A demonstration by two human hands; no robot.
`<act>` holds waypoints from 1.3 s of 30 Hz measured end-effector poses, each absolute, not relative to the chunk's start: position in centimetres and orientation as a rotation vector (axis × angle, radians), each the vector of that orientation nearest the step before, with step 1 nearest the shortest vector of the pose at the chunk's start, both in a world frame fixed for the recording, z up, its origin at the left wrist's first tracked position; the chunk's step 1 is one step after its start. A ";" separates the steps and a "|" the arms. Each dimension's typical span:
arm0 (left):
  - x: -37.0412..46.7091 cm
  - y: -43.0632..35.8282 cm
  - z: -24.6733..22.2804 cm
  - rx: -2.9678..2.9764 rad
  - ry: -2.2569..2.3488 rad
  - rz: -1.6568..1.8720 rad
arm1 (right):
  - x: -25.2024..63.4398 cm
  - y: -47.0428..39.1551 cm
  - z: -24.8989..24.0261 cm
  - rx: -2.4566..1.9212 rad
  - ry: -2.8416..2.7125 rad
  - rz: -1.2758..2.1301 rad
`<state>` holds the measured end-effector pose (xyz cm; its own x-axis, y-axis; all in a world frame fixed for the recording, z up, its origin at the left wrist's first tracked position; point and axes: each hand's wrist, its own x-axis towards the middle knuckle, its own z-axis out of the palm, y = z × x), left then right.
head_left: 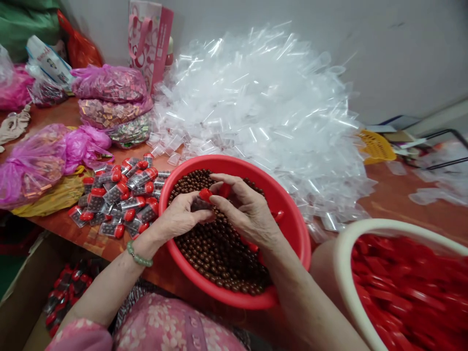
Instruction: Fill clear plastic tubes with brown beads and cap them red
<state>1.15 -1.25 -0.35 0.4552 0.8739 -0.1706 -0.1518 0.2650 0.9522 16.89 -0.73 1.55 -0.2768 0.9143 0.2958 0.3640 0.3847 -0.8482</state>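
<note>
Over a red basin (303, 243) of dark brown round beads (204, 261), my two hands meet. My left hand (185, 214) is closed around a small container, mostly hidden by the fingers, whose red cap (205, 195) shows at the top. My right hand (244, 209) pinches that cap between thumb and fingers. Another red piece (224, 190) shows behind the right fingers. More red caps (280, 215) lie among the beads, partly covered by the right wrist. Left of the basin is a pile of clear bead-filled containers with red caps (120, 195).
A large heap of clear plastic cases (256, 97) rises behind the basin. A cream tub (343, 258) of red caps (413, 292) stands at right. Pink bags (113, 83) sit at back left. A box (22, 302) with capped containers is below the table edge.
</note>
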 end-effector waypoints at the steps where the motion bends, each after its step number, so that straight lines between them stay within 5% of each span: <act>1: 1.1 -1.2 -0.4 1.078 0.834 0.814 | 17.0 -0.7 1.6 -1.108 -1.853 0.836; 21: 0.6 -1.2 -0.7 1.425 0.929 0.695 | 17.9 -0.4 1.4 -1.137 -2.061 0.847; 39: 0.7 -0.9 -1.0 0.889 0.707 0.832 | 15.5 -1.4 -0.2 -1.088 -2.445 -0.135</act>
<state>0.67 -0.88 -1.00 0.4966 0.8485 -0.1829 -0.3174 0.3736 0.8716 15.49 -1.43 -0.22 -0.5824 0.6798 0.4457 0.7248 0.6825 -0.0939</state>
